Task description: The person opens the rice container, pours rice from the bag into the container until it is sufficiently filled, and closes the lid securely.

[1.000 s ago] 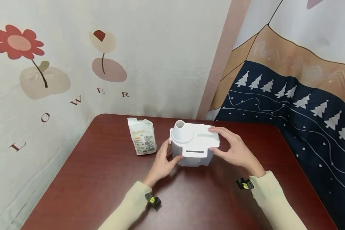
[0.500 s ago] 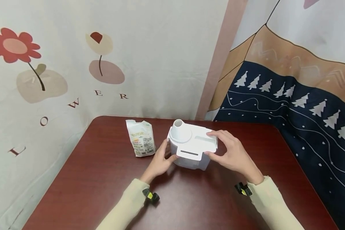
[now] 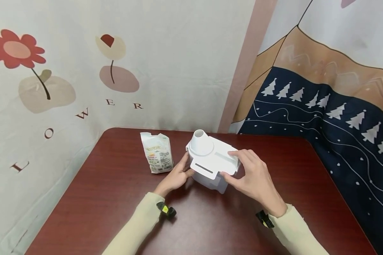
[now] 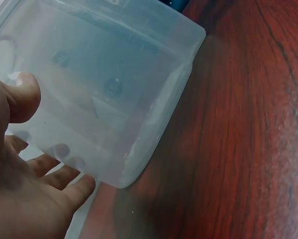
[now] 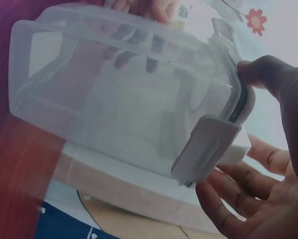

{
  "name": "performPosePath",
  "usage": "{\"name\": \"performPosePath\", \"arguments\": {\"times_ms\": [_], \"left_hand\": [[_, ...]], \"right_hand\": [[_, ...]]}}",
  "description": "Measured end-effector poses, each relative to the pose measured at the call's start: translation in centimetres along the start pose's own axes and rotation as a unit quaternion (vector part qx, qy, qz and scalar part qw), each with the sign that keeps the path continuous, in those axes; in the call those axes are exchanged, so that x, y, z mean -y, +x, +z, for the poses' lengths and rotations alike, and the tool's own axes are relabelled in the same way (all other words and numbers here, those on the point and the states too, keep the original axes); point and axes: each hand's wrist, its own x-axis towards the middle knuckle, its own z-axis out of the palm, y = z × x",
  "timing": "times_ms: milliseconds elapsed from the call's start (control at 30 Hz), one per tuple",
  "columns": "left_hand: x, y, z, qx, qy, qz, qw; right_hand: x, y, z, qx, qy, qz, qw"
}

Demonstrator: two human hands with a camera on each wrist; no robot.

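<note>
A translucent plastic storage box (image 3: pixel 207 182) with a white lid (image 3: pixel 223 161) stands at mid-table in the head view. A white cone-shaped spout (image 3: pixel 200 141) rises from the lid's left end, and a slotted front latch (image 3: pixel 204 168) sticks outward. My left hand (image 3: pixel 176 176) holds the box body (image 4: pixel 119 84) at its left end, thumb in front and fingers round the far side. My right hand (image 3: pixel 252 177) grips the lid's right end between thumb and fingers. In the right wrist view, a side latch (image 5: pixel 206 149) lies close by those fingers (image 5: pixel 243 186).
A white printed bag (image 3: pixel 157 153) stands just left of the box, near my left hand. The dark red table (image 3: pixel 204 226) ends at a back edge, where a printed cloth (image 3: pixel 178 71) hangs behind it. A navy tree-patterned cloth (image 3: pixel 306 117) hangs along the right.
The box has turned clockwise as seen from above, its right end swinging nearer to me. My right hand has come left and closer with the lid; the left hand keeps its hold. The bag stays.
</note>
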Motion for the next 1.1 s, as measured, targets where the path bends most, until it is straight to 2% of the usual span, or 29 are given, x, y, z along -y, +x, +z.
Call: {"name": "performPosePath", "arguments": {"times_ms": [100, 233, 367, 467, 533, 633, 767, 900, 1100], "left_hand": [[0.0, 0.0, -0.1, -0.005, -0.018, 0.001, 0.9998], [0.2, -0.2, -0.1, -0.017, -0.045, 0.009, 0.9988], [0.1, -0.6, 0.1, -0.047, -0.058, 0.031, 0.9967], [0.1, -1.0, 0.5, -0.071, -0.058, 0.063, 0.9938], [0.0, -1.3, 0.9, -0.088, -0.049, 0.082, 0.9915], [-0.2, -1.8, 1.9, -0.125, -0.002, 0.090, 0.9880], [-0.6, -2.4, 3.3, -0.179, 0.071, 0.066, 0.9790], [-0.7, -2.5, 4.5, -0.208, 0.091, 0.059, 0.9721], [-0.6, -2.2, 5.1, -0.232, 0.084, 0.072, 0.9664]], "right_hand": [[0.2, 0.0, 0.1, -0.002, -0.005, -0.007, 1.0000], [0.2, 0.1, -0.2, 0.019, -0.003, 0.001, 0.9998], [-0.1, 0.2, -0.8, 0.056, 0.013, 0.013, 0.9983], [-0.6, 0.6, -1.3, 0.082, 0.028, 0.009, 0.9962], [-1.1, 0.9, -1.6, 0.098, 0.045, 0.005, 0.9941], [-2.1, 1.4, -2.0, 0.120, 0.071, -0.012, 0.9901], [-3.0, 1.8, -2.4, 0.160, 0.103, -0.035, 0.9811], [-3.4, 1.9, -2.5, 0.198, 0.125, -0.034, 0.9717], [-3.6, 2.0, -2.3, 0.207, 0.129, -0.029, 0.9693]]}}
